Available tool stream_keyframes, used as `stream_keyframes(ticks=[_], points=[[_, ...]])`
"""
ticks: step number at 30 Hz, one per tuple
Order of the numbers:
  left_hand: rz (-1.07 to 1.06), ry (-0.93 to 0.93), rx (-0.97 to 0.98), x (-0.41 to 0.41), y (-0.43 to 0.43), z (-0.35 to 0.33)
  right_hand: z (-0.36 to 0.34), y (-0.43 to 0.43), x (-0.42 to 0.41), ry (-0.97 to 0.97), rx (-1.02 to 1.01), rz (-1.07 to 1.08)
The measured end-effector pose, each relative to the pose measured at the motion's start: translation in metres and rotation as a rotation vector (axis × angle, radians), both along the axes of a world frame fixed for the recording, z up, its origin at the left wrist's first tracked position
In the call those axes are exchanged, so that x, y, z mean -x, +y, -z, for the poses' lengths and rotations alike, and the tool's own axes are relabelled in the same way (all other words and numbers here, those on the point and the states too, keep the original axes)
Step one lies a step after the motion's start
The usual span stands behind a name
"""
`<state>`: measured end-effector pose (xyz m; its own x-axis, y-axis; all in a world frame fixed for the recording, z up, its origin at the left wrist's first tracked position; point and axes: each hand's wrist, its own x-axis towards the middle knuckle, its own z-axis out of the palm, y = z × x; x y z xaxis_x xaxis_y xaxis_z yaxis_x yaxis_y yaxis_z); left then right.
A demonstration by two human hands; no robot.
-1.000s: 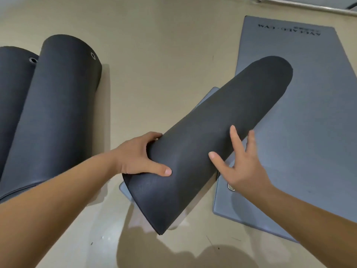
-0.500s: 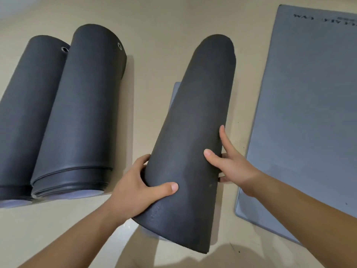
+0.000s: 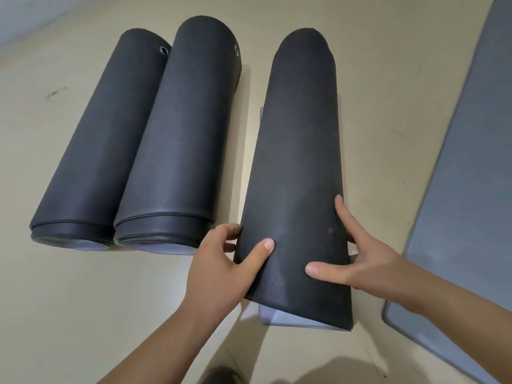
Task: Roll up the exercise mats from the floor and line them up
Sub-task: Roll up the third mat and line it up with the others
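A dark rolled mat (image 3: 299,151) lies lengthwise on the beige floor, its near end loose with a grey flap showing underneath. My left hand (image 3: 221,267) grips its near left side, thumb on top and fingers curled round the edge. My right hand (image 3: 360,256) holds the near right side, thumb and index spread over the top and the other fingers behind the edge. Two more rolled mats (image 3: 102,139) (image 3: 188,134) lie side by side just left of it, a narrow gap apart from the held one.
A flat grey mat (image 3: 465,167) lies unrolled on the floor at the right edge of view. Bare beige floor (image 3: 83,314) spreads in front of the rolls and between the held roll and the flat mat. A wall base runs along the top left.
The held roll has swung from lying diagonally across the flat mat to lying parallel beside the two rolled mats. Both hands stayed on its near end.
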<state>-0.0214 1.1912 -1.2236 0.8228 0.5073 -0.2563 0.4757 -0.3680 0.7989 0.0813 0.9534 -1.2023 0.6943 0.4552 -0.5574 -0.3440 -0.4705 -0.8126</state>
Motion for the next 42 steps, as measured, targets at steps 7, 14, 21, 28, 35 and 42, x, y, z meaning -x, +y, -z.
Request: stream_keyframes(ticks=[7, 14, 21, 28, 35, 42], points=[[-0.085, -0.014, 0.106, 0.051, -0.001, 0.006, 0.012, 0.026, 0.011, -0.066, 0.029, 0.041], [-0.424, -0.055, 0.395, 0.032, 0.014, 0.01, 0.013, 0.074, -0.013, -0.211, 0.213, -0.01], [-0.432, -0.047, 0.599, 0.039, -0.004, 0.019, 0.013, 0.078, -0.022, -0.275, 0.141, 0.042], [-0.449, -0.061, 0.737, 0.033, -0.011, 0.025, 0.02, 0.067, -0.012, -0.189, 0.028, 0.112], [-0.371, -0.111, 0.66, 0.027, -0.015, 0.026, 0.033, 0.058, -0.015, -0.153, -0.105, 0.162], [-0.416, -0.047, 0.848, 0.007, -0.009, 0.048, 0.015, 0.074, -0.02, -0.411, 0.117, 0.008]])
